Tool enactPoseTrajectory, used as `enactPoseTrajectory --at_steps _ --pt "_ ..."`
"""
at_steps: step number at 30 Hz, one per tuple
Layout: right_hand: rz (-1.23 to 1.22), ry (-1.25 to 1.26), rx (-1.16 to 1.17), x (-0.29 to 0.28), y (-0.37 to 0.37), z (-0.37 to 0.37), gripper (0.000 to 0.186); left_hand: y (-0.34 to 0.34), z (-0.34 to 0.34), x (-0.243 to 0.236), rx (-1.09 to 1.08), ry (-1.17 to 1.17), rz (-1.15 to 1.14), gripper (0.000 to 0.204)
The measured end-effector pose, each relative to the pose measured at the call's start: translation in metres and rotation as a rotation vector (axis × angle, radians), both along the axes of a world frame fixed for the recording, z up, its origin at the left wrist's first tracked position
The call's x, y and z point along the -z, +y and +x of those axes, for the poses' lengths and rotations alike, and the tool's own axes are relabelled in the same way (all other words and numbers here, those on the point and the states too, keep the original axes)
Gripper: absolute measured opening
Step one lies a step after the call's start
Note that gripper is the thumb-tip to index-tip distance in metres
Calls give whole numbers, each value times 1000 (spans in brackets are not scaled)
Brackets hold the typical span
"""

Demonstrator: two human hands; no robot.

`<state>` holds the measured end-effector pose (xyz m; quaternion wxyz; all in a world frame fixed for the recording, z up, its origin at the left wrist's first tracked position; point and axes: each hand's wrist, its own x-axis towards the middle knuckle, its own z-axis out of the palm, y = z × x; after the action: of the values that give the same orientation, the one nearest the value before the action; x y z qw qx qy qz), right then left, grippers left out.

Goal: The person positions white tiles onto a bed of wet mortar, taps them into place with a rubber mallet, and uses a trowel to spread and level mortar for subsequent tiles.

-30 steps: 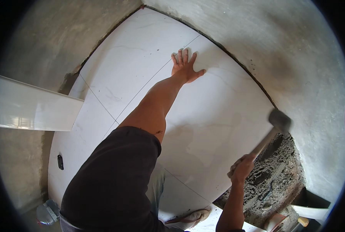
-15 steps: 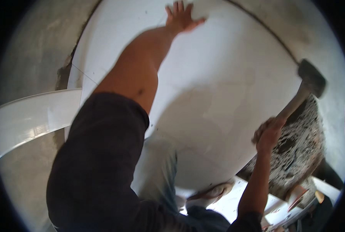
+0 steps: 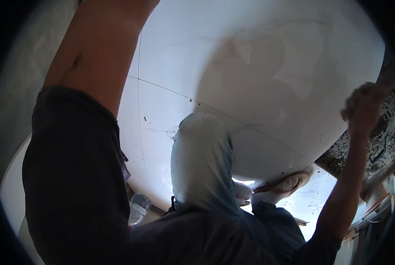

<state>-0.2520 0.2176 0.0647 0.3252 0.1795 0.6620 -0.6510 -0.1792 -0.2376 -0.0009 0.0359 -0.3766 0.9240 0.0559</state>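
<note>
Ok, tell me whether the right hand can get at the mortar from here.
Probably yes: the right hand appears right by the mortar, with nothing visible between them. It looks closed on a blurred handle, though, so it might need to let go first.

Clear plastic bottle (image 3: 139,208) toward the lower left, dull grey wall (image 3: 31,75) along the left side

Examined for lettering, numerals, labels and signs; found none legible on white floor tiles (image 3: 171,57), dark sleeve (image 3: 73,176) or blue trousers (image 3: 202,163); likewise unable to read anything on clear plastic container (image 3: 139,207), too small in view.
</note>
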Motion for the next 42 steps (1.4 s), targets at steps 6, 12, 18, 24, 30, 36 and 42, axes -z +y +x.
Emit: enactPoseTrajectory --at_steps 6,12,18,24,30,36,42 --pt "289 211 -232 -11 6 -18 40 2 4 -3 -15 9 9 89" --pt "557 224 -153 -2 -9 -12 46 -13 6 -6 -65 -5 12 89" --pt "594 85 -464 14 2 -6 49 -15 2 0 -59 50 6 85" --pt "543 16 -498 27 8 -11 48 -11 0 5 -54 -6 10 84" --pt "535 287 -343 47 17 7 66 -36 1 32 -57 179 -53 88" --pt "696 849 -398 65 35 12 68 -31 -36 11 -171 78 -31 81" --pt "713 877 -385 49 8 16 62 -59 -40 28 -76 92 -121 82"
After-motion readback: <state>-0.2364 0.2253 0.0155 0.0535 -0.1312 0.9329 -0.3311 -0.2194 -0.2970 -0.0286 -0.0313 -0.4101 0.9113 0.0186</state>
